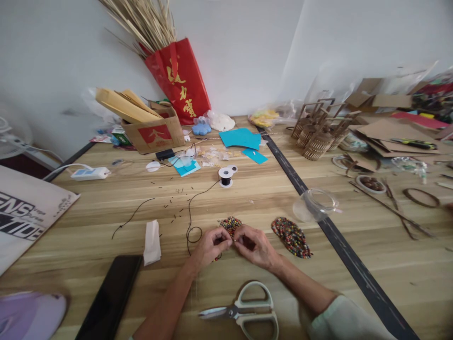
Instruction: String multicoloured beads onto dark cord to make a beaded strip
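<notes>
My left hand (211,245) is closed in a pinch. A thin black cord (190,208) runs from a white spool (225,177), makes a small loop on the table and passes under that hand, where a few coloured beads (215,259) peek out. My right hand (255,246) pinches a tiny bead, its fingertips almost meeting the left ones. Just behind both hands lies a pile of loose multicoloured beads (230,224), partly covered by the fingers. To the right rests a coiled heap of strung beads (292,237). Scissors (244,311) lie in front of my forearms.
A black phone (110,297) and a folded white tissue (152,242) lie left. Short cord scraps are scattered behind them. A clear plastic lid (314,205) sits right. Farther back stand a cardboard box (155,134), a red bag (180,80) and small woven baskets (314,137).
</notes>
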`<state>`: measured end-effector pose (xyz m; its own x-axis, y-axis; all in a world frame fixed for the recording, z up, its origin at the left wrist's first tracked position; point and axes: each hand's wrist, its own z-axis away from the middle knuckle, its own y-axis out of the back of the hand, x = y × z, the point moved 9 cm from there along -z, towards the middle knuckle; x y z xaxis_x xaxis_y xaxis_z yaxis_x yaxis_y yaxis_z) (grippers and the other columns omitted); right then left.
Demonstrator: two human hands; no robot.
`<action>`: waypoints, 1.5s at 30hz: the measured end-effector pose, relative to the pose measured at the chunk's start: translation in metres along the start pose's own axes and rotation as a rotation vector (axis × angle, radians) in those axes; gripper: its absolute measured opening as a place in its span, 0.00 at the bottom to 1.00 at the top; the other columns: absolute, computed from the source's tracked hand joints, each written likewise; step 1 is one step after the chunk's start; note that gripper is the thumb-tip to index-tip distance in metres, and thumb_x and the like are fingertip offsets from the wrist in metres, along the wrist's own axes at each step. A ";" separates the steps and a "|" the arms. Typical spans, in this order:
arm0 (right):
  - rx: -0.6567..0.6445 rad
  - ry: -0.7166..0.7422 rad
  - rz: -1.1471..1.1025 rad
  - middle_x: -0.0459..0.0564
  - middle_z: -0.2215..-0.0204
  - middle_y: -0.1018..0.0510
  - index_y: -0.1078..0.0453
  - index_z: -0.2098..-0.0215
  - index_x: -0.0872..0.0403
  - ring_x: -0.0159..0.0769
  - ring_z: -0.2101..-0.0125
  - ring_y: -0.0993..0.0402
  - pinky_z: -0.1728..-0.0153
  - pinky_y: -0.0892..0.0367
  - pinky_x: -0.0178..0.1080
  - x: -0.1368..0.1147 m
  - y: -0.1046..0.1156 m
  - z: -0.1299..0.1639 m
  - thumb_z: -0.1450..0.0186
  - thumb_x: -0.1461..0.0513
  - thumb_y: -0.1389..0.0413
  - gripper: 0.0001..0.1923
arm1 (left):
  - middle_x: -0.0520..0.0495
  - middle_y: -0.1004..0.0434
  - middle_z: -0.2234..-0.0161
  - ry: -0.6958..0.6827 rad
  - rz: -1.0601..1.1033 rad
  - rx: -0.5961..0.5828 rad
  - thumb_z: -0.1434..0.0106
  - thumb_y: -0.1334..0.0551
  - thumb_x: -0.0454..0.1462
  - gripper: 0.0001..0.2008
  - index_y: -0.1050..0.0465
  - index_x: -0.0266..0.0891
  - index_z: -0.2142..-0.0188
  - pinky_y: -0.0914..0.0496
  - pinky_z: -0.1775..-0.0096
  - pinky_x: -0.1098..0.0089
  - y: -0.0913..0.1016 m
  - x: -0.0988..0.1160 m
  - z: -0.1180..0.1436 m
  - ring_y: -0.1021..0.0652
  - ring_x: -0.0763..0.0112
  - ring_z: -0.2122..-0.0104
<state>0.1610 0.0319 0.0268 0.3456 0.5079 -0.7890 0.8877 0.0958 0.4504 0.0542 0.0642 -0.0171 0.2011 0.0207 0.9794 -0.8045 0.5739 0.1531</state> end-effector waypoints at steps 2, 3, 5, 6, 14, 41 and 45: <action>-0.003 -0.001 0.005 0.46 0.76 0.30 0.32 0.67 0.55 0.28 0.78 0.37 0.77 0.41 0.30 0.000 0.000 0.000 0.35 0.64 0.46 0.03 | 0.53 0.34 0.78 0.001 -0.001 0.001 0.44 0.38 0.42 0.11 0.32 0.35 0.73 0.40 0.72 0.74 0.000 0.001 0.000 0.34 0.75 0.76; -0.002 0.002 0.007 0.46 0.76 0.30 0.32 0.67 0.55 0.29 0.77 0.37 0.77 0.41 0.30 0.000 0.000 0.000 0.35 0.64 0.47 0.03 | 0.53 0.34 0.78 0.004 0.004 0.002 0.44 0.38 0.42 0.10 0.32 0.36 0.73 0.40 0.72 0.74 0.000 0.001 0.000 0.34 0.75 0.76; 0.005 0.010 0.006 0.46 0.76 0.30 0.32 0.67 0.55 0.29 0.77 0.37 0.77 0.40 0.31 -0.001 0.000 0.000 0.35 0.64 0.47 0.03 | 0.53 0.34 0.78 0.010 0.017 0.007 0.44 0.38 0.42 0.11 0.32 0.36 0.73 0.40 0.72 0.74 0.000 0.000 0.000 0.34 0.75 0.76; 0.007 0.011 0.005 0.46 0.75 0.29 0.32 0.67 0.55 0.29 0.77 0.37 0.77 0.40 0.31 -0.001 0.001 0.000 0.35 0.64 0.47 0.03 | 0.53 0.34 0.78 0.009 0.022 0.010 0.44 0.38 0.42 0.11 0.32 0.36 0.73 0.39 0.72 0.74 0.001 0.000 0.000 0.34 0.75 0.76; 0.008 0.015 -0.002 0.46 0.76 0.30 0.32 0.67 0.55 0.29 0.78 0.37 0.78 0.41 0.31 -0.003 0.001 -0.001 0.34 0.63 0.47 0.04 | 0.53 0.34 0.78 -0.013 0.018 -0.003 0.43 0.38 0.42 0.11 0.32 0.35 0.73 0.39 0.72 0.75 0.000 0.002 0.001 0.33 0.75 0.75; -0.015 -0.001 -0.019 0.45 0.76 0.30 0.32 0.67 0.54 0.29 0.77 0.36 0.77 0.41 0.31 -0.003 -0.001 -0.001 0.34 0.61 0.46 0.05 | 0.53 0.34 0.78 -0.015 0.015 -0.004 0.43 0.38 0.42 0.11 0.32 0.35 0.73 0.40 0.72 0.74 -0.001 0.002 0.000 0.34 0.75 0.75; -0.007 -0.002 -0.021 0.46 0.76 0.30 0.32 0.67 0.54 0.29 0.78 0.36 0.77 0.40 0.31 -0.003 0.000 -0.001 0.33 0.61 0.47 0.06 | 0.53 0.35 0.78 0.007 0.015 -0.016 0.44 0.38 0.44 0.12 0.32 0.36 0.73 0.41 0.72 0.74 -0.001 0.002 0.001 0.35 0.75 0.75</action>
<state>0.1594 0.0316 0.0295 0.3274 0.5039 -0.7993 0.8925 0.1129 0.4367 0.0552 0.0628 -0.0155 0.1932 0.0352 0.9805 -0.7985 0.5864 0.1363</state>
